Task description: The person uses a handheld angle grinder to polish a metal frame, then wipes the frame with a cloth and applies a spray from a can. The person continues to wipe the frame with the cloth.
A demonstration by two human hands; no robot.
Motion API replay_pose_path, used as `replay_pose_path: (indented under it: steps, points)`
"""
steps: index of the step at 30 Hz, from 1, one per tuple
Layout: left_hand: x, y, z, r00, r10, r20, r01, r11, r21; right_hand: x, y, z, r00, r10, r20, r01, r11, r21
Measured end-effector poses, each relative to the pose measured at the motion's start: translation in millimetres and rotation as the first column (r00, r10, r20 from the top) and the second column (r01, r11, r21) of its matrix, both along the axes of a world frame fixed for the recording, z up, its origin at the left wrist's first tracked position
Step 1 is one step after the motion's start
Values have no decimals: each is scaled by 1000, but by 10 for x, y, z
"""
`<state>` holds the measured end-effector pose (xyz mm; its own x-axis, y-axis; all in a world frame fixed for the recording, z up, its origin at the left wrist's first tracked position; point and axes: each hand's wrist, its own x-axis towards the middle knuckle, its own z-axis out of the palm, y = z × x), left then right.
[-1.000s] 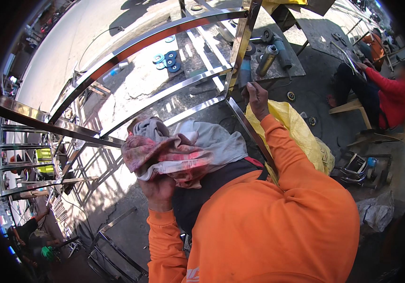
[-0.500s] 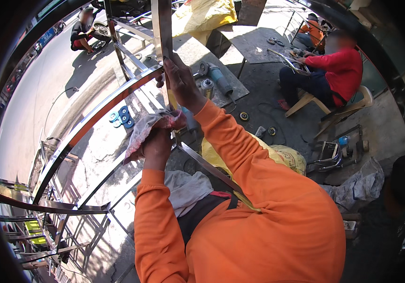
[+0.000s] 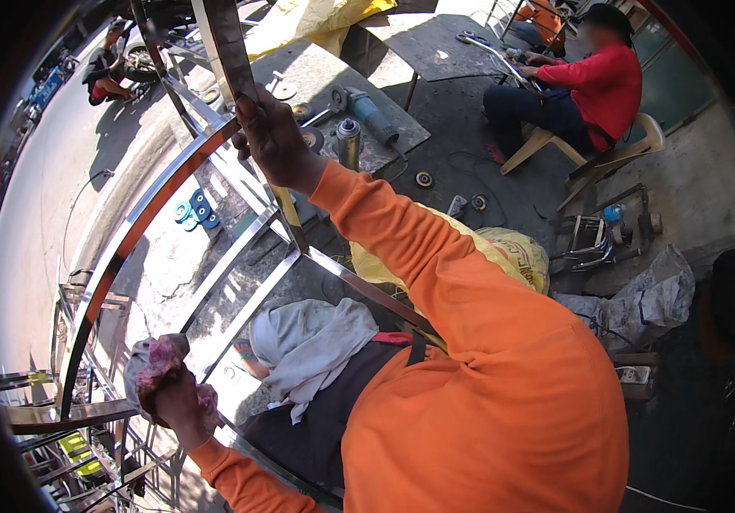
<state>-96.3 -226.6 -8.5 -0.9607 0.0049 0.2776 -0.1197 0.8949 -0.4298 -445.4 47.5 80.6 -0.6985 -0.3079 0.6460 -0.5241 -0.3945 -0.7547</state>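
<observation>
One metal frame (image 3: 139,209), one stained cloth (image 3: 160,352): your right grip (image 3: 280,144) clasps the frame's upright (image 3: 225,44); your left grip (image 3: 177,398), clenching the cloth, has moved down-left from it.

A mirror-like gloss is shown by the smooth metal frame (image 3: 119,243). Matt, creased cloth is seen in the stained rag (image 3: 160,355) and the grey rag (image 3: 320,344), wrinkled, plastic-looking sheeting in the yellow sack (image 3: 517,256); a metallic sheen is carried by the can (image 3: 348,145).

metal can (image 3: 348,145), blue grinder (image 3: 372,119), yellow sack (image 3: 513,256), chair (image 3: 639,149)
</observation>
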Motion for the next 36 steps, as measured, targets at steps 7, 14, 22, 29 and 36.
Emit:
replay_pose_path:
  steps: [7,14,22,29,36]
  points:
    - [-1973,1860,-521,959,-106,-265,242,793,559,173,119,143,965,174,197,-173,985,-22]
    - [-1580,1701,-628,855,29,-518,336,729,596,240,108,178,986,11,167,-15,1000,18]
    - [521,89,-923,853,404,-332,-159,805,572,241,-7,167,971,-235,50,233,972,43]
    - [1643,628,-145,595,639,-487,224,450,865,24,36,38,967,-248,63,245,968,45]
    - [415,451,-132,890,448,85,-446,816,368,-46,34,35,963,-235,134,231,972,46]
